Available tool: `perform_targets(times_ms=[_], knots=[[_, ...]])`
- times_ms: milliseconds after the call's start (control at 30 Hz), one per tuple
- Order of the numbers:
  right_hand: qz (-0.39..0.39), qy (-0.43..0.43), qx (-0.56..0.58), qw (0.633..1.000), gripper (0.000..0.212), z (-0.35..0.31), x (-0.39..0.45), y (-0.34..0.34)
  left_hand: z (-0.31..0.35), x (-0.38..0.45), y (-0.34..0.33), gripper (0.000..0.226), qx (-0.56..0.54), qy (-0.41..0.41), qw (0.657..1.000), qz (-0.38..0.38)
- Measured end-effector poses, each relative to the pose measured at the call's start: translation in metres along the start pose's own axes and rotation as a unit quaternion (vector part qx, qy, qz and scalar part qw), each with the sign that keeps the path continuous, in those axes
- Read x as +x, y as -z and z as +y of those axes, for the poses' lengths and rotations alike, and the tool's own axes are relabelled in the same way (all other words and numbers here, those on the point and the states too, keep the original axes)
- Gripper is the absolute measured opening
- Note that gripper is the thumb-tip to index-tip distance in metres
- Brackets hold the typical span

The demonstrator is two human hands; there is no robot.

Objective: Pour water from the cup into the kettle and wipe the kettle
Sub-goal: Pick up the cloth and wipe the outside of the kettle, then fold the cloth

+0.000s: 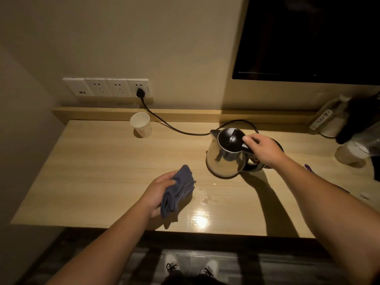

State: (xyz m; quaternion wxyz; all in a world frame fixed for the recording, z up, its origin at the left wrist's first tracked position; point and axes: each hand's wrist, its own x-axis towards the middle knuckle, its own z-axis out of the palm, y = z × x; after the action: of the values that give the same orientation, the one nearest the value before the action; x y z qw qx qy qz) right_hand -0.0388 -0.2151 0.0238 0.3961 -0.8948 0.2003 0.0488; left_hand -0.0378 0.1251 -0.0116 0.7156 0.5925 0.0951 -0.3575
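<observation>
A steel kettle with a black lid stands on the wooden desk, right of centre, its lid down. My right hand grips the kettle's black handle from the right, thumb by the lid's edge. My left hand holds a folded blue-grey cloth just above the desk, left and in front of the kettle. A white paper cup stands upright at the desk's back left, apart from both hands.
A black power cord runs from a wall socket across the back of the desk to the kettle. Small water drops lie beside the cloth. Bottles and bags crowd the right end. A dark screen hangs above.
</observation>
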Motion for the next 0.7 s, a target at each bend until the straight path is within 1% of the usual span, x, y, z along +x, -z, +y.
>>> perform_targets(times_ms=[133,167,200,233,267,300,333,367,400,433,500,567,633,700], knots=[[-0.070,0.033,-0.035,0.996,0.037,0.007,0.011,0.024,0.010,0.005,-0.004,0.035,-0.006,0.008,0.999,-0.037],[-0.081,0.038,-0.053,0.995,0.037,0.006,0.012,0.028,0.012,0.006,-0.006,0.035,-0.007,0.010,0.999,-0.046],[-0.076,0.048,-0.088,0.992,0.039,0.005,0.014,0.031,0.013,0.008,-0.007,0.035,-0.003,0.013,0.998,-0.055],[-0.042,0.058,-0.139,0.988,0.045,0.002,0.013,0.034,0.014,0.010,-0.008,0.035,0.003,0.019,0.998,-0.063],[0.010,0.075,-0.189,0.979,0.050,-0.004,0.009,0.035,0.014,0.012,-0.008,0.035,0.007,0.027,0.997,-0.070],[0.057,0.109,-0.217,0.968,0.053,-0.013,0.002,0.032,0.014,0.014,-0.008,0.036,0.008,0.037,0.996,-0.076],[0.077,0.162,-0.222,0.958,0.052,-0.025,-0.007,0.025,0.015,0.014,-0.007,0.037,0.009,0.047,0.995,-0.083],[0.063,0.218,-0.218,0.949,0.051,-0.039,-0.019,0.016,0.016,0.015,-0.006,0.038,0.013,0.053,0.994,-0.093],[0.019,0.264,-0.213,0.941,0.051,-0.054,-0.031,0.004,0.018,0.013,-0.006,0.040,0.021,0.056,0.992,-0.108],[-0.042,0.286,-0.208,0.935,0.053,-0.066,-0.041,-0.010,0.019,0.012,-0.006,0.041,0.029,0.058,0.990,-0.126],[-0.169,0.270,-0.200,0.927,0.063,-0.084,-0.054,-0.038,0.024,0.005,-0.008,0.042,0.049,0.057,0.985,-0.158],[-0.265,0.225,-0.183,0.920,0.068,-0.095,-0.058,-0.057,0.029,-0.003,-0.008,0.038,0.063,0.055,0.982,-0.169],[-0.307,0.199,-0.163,0.916,0.057,-0.106,-0.059,-0.066,0.033,-0.010,0.002,0.035,0.069,0.058,0.982,-0.167],[-0.325,0.204,-0.147,0.912,0.032,-0.118,-0.063,-0.074,0.037,-0.017,0.020,0.033,0.078,0.057,0.981,-0.167]])
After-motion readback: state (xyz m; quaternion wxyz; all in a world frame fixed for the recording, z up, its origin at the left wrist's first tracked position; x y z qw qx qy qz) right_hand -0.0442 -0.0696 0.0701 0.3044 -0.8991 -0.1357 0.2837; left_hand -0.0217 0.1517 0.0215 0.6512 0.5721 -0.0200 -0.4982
